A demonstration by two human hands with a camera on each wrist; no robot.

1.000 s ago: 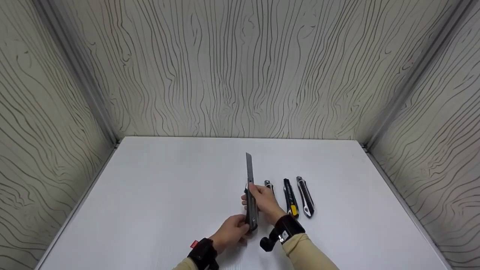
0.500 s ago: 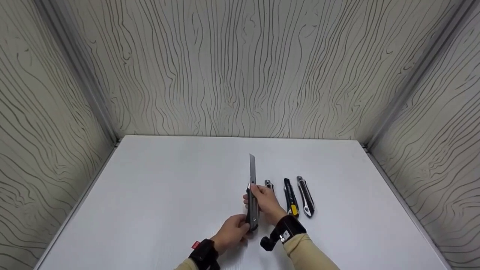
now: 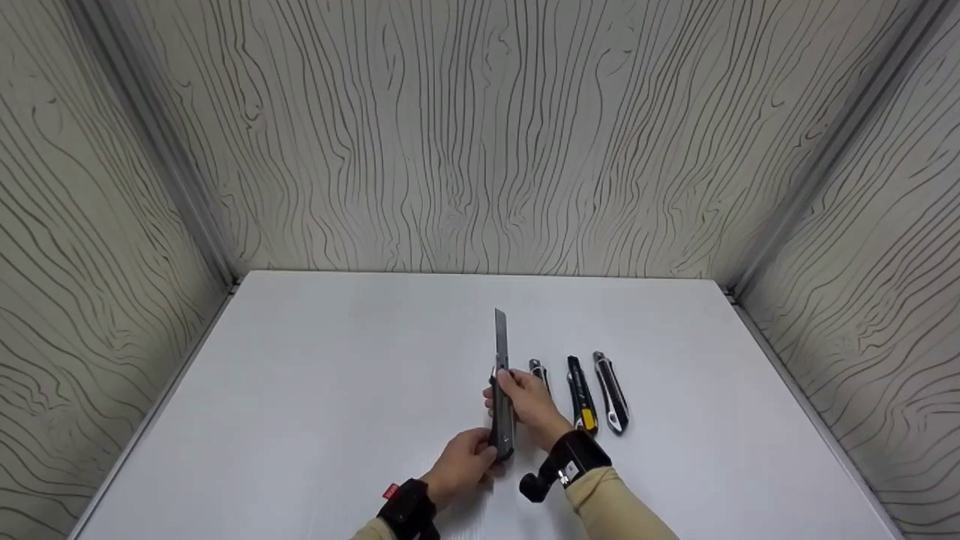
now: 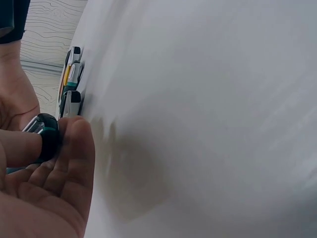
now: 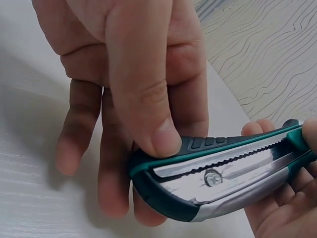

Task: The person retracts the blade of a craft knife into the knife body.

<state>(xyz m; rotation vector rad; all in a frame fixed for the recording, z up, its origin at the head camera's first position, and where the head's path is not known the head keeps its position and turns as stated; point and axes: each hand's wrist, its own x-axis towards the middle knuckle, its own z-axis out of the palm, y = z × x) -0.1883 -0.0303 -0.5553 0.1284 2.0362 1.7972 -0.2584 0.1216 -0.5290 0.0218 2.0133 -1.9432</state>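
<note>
A utility knife (image 3: pixel 502 420) with a dark grey and green handle is held above the table, its long blade (image 3: pixel 501 330) out and pointing away. My right hand (image 3: pixel 534 401) grips the handle near the blade end, thumb on top; the right wrist view has that thumb on the green slider (image 5: pixel 297 141). At the butt end, my left hand (image 3: pixel 459 465) pinches the handle between thumb and fingers. The handle's screw (image 5: pixel 213 178) and toothed metal channel face up in the right wrist view. In the left wrist view, only the butt of the knife (image 4: pixel 48 130) shows past the left fingers.
Right of the hands lie more utility knives on the white table (image 3: pixel 315 390): one partly hidden by the right hand (image 3: pixel 537 368), a black and yellow one (image 3: pixel 580 394), and a dark red-brown and silver one (image 3: pixel 613 394). Wood-patterned panels (image 3: pixel 480 150) enclose the back and sides.
The blade tip has swung slightly right and then back left as the knife tilts a little. Both hands keep their hold, and the knives on the table have not moved.
</note>
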